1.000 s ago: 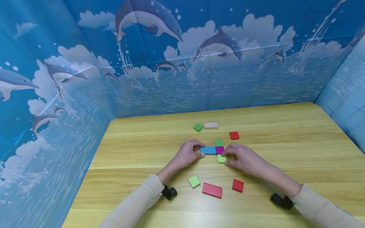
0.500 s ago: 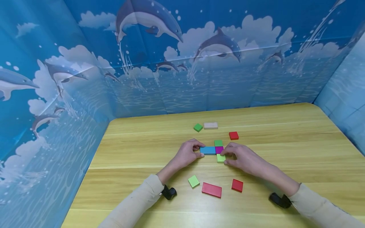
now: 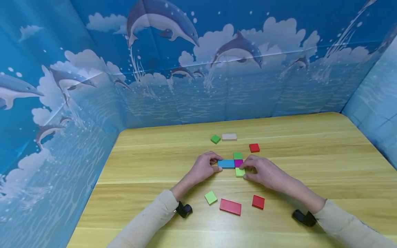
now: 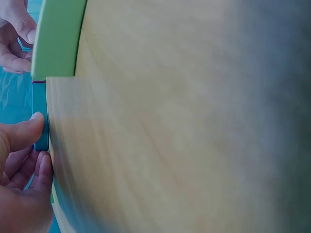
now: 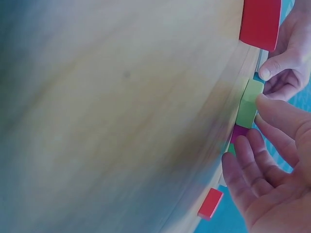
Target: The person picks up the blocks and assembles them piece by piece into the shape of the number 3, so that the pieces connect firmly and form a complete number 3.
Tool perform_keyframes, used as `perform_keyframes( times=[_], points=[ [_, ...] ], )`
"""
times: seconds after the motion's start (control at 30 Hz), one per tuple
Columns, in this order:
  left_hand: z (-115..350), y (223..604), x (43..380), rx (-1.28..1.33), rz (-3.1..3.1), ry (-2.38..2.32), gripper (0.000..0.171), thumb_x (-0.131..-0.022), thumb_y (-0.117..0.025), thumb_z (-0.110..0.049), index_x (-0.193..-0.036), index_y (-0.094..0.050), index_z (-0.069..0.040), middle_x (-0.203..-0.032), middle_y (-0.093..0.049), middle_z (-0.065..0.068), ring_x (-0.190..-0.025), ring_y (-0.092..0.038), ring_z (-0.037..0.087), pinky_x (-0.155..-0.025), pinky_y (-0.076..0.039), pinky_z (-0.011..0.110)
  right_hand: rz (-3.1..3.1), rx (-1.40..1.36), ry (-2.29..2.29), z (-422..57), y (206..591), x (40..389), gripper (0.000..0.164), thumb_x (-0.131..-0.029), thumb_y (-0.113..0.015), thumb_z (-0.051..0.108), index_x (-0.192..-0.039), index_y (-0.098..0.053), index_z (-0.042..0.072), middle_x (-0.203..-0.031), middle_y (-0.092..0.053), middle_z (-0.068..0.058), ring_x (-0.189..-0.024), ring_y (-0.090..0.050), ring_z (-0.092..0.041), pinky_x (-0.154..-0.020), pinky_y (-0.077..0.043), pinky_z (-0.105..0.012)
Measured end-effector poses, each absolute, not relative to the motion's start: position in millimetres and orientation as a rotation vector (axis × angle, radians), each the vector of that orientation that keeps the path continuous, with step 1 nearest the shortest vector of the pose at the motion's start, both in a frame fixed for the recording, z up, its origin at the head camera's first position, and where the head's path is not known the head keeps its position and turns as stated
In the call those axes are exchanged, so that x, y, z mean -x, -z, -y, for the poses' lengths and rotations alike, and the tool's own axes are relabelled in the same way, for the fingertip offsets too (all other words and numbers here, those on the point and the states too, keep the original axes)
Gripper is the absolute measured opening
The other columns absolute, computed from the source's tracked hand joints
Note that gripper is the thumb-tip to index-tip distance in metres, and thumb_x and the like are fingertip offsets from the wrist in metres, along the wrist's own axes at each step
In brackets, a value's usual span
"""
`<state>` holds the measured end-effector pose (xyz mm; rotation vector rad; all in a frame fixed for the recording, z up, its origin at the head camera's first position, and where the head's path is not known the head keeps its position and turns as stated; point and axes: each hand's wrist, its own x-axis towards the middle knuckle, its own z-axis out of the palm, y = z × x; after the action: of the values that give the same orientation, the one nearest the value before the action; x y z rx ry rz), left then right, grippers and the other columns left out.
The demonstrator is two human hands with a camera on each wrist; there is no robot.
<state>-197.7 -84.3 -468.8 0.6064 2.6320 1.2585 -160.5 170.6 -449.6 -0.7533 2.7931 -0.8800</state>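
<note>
My left hand (image 3: pixel 205 167) pinches the left end of a flat blue rectangular block (image 3: pixel 227 164) between thumb and fingers. Against the blue block's right end lies a purple square block (image 3: pixel 238 163). A green square block (image 3: pixel 237 156) touches the purple one's far side, and a light green square block (image 3: pixel 240 172) touches its near side. My right hand (image 3: pixel 264 172) holds the light green block at its right edge, thumb and index finger on it. In the right wrist view the thumb sits on the light green block (image 5: pixel 250 104), with the other fingers spread beside the purple one.
Behind the joined blocks lie a green square (image 3: pixel 215 139), a pale rectangular block (image 3: pixel 229 137) and a red square (image 3: pixel 254 147). Nearer are a light green square (image 3: pixel 211 197), a red rectangular block (image 3: pixel 230 207) and another red square (image 3: pixel 258 202) on the wooden table (image 3: pixel 139 206).
</note>
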Motion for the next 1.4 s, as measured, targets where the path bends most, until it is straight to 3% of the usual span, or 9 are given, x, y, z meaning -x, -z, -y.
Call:
perform_keyframes(
  times=[0.43, 0.93, 1.4],
  points=[
    [85, 468, 198, -0.609, -2.633, -1.241, 0.027, -0.086, -0.077, -0.009, -0.113, -0.072, -0.007, -0.106, -0.064, -0.001, -0.093, -0.057, 0.01, -0.084, -0.048, 0.02, -2.79, 0.675, 0.895, -176, 441, 165, 0.028, -0.085, -0.079, 0.021, -0.112, -0.072, 0.016, -0.109, -0.064, 0.004, -0.098, -0.058, -0.019, -0.084, -0.052, -0.04],
    [86, 469, 198, -0.621, -2.633, -1.246, 0.027, -0.085, -0.078, -0.009, -0.112, -0.072, -0.007, -0.105, -0.064, -0.002, -0.093, -0.057, 0.009, -0.083, -0.048, 0.019, -2.764, 0.674, 0.962, -208, 430, 190, 0.028, -0.093, -0.069, 0.013, -0.12, -0.067, 0.009, -0.118, -0.065, -0.006, -0.111, -0.059, -0.031, -0.09, -0.05, -0.05],
    [86, 470, 199, -0.621, -2.617, -1.266, 0.028, -0.085, -0.078, -0.009, -0.113, -0.072, -0.007, -0.106, -0.064, -0.002, -0.094, -0.057, 0.009, -0.084, -0.048, 0.02, -2.832, 0.746, 0.946, -216, 439, 219, 0.032, -0.091, -0.07, 0.005, -0.122, -0.066, 0.003, -0.122, -0.064, -0.014, -0.119, -0.053, -0.039, -0.097, -0.043, -0.057]
  ],
)
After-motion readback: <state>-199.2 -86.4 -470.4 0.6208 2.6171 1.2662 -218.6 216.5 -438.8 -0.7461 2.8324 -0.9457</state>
